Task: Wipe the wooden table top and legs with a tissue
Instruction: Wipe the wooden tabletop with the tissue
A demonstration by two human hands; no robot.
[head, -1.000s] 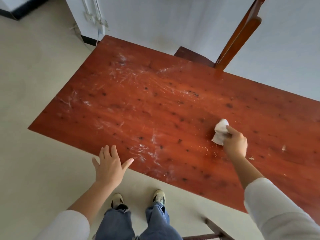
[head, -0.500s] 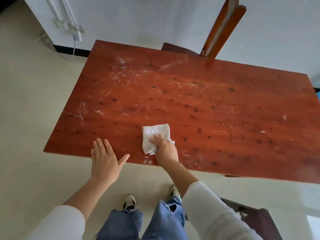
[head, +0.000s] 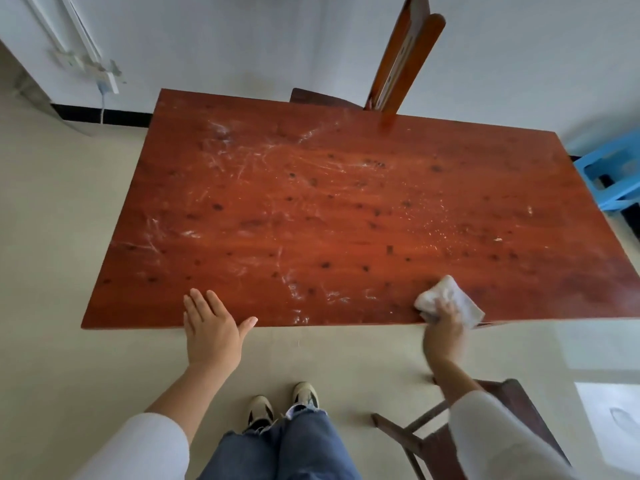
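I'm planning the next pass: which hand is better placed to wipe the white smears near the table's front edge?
Right. The right hand holds the tissue on the table top beside those smears; the left hand lies flat and empty at the edge.

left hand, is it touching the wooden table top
Cannot tell. The head view looks down on the left hand, whose straight fingers overlap the near edge of the wooden table top; from above neither contact nor gap shows.
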